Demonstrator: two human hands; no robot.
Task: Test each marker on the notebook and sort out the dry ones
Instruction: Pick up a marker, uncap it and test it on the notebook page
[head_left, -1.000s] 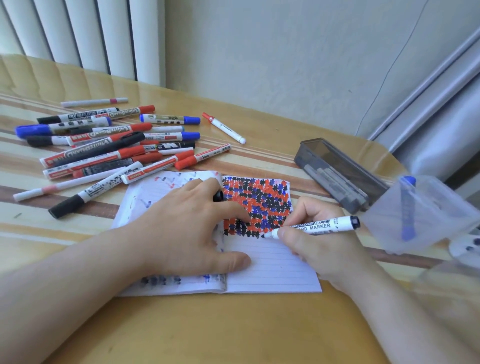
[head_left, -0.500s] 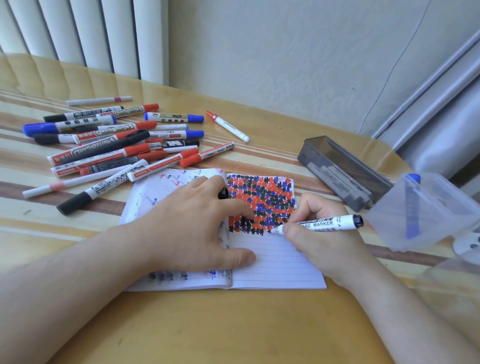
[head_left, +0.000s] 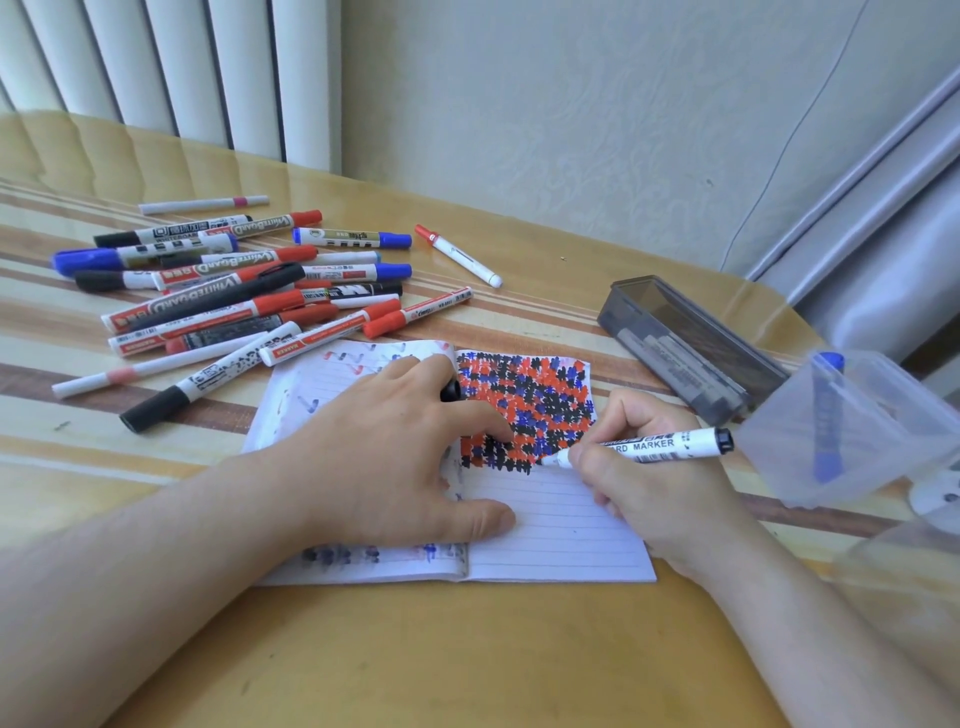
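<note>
— Which step are you on?

— You're mid-test, I'd say. Your right hand (head_left: 660, 483) pinches a white-barrelled black marker (head_left: 660, 446), its tip down at the lower edge of the inked patch on the notebook (head_left: 550, 530). Your left hand (head_left: 395, 457) lies spread flat across the fold, pinning the pages, with a black cap (head_left: 450, 389) tucked between its fingers.

— And next?

— Judge the stroke, recap, then sort it: the smoky hard-plastic box (head_left: 680, 345) or the clear tub (head_left: 852, 431) holding one blue marker (head_left: 827, 415); which takes the dry ones I can't tell. The pile of markers (head_left: 249, 291) lies on the glossy striped table (head_left: 415, 649), left of the notebook.

— Materials?

— Thin ruled paper, slick round barrels that roll.
</note>
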